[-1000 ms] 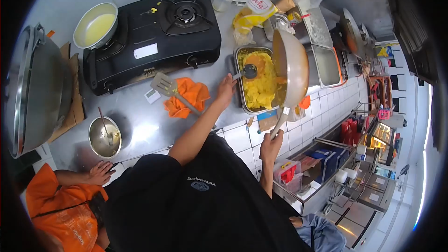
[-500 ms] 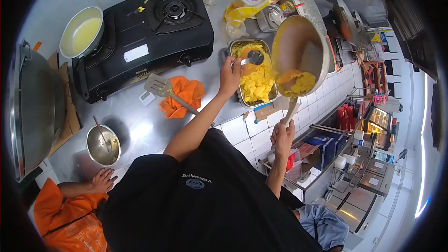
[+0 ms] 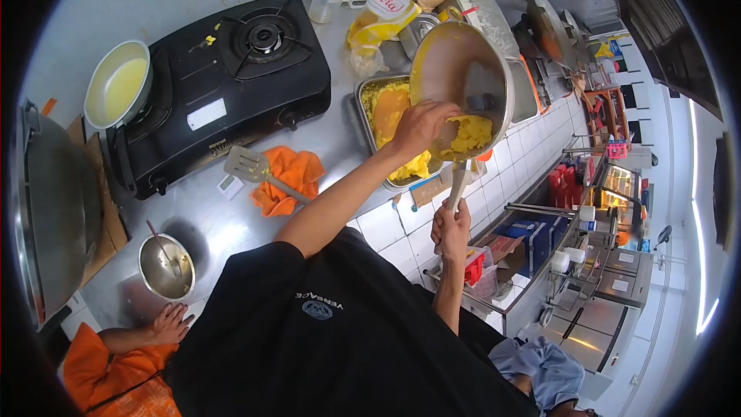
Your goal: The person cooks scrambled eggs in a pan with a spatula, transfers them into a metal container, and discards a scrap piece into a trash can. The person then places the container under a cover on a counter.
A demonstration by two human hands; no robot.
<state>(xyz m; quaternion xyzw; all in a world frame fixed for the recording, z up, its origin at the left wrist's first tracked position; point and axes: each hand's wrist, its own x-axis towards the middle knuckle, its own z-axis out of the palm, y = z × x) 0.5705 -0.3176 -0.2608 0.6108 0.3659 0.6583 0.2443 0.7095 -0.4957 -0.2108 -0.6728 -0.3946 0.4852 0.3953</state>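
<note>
My left hand [image 3: 421, 127] grips the tool with a dark head [image 3: 482, 102], reaching over the near-left rim of the tilted pan [image 3: 463, 69]. Its fingers partly cover the handle. Yellow mash [image 3: 472, 133] lies low inside the pan. My right hand [image 3: 451, 224] is wrapped round the pan's pale handle [image 3: 458, 181]. Left of the pan, partly hidden by my left hand and the pan, a metal tray [image 3: 360, 100] holds more yellow mash and a smooth orange-yellow patch [image 3: 390, 108].
A two-burner stove [image 3: 224, 85] bears a pot of yellow liquid [image 3: 123, 85]. A spatula [image 3: 247, 164] rests across an orange cloth [image 3: 297, 174]. Nearby are a metal bowl [image 3: 167, 266], a large lidded pot [image 3: 58, 208] and another person's hand [image 3: 168, 326].
The pan has tilted from over the tray to show its inside, then shifted slightly left. My left hand has moved the tool from the tray into the pan.
</note>
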